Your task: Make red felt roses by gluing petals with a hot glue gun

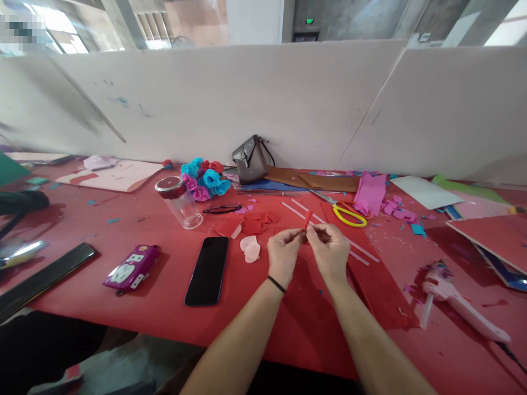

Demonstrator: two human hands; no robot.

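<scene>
My left hand (285, 253) and my right hand (329, 251) meet over the red table (164, 296), both pinching a small rolled piece of red paper (307, 219) that sticks up between the fingertips. Cut red paper pieces (253, 224) and pale pink petals (250, 248) lie just left of my hands. White sticks (300, 211) lie behind the hands. Yellow-handled scissors (349, 215) rest to the right of them.
A black phone (207, 270), a purple power strip (132, 266), a glass jar (180, 202) and a bunch of paper flowers (205, 179) sit to the left. A glue gun (457, 307) lies at right. A grey bag (250, 159) leans on the white partition.
</scene>
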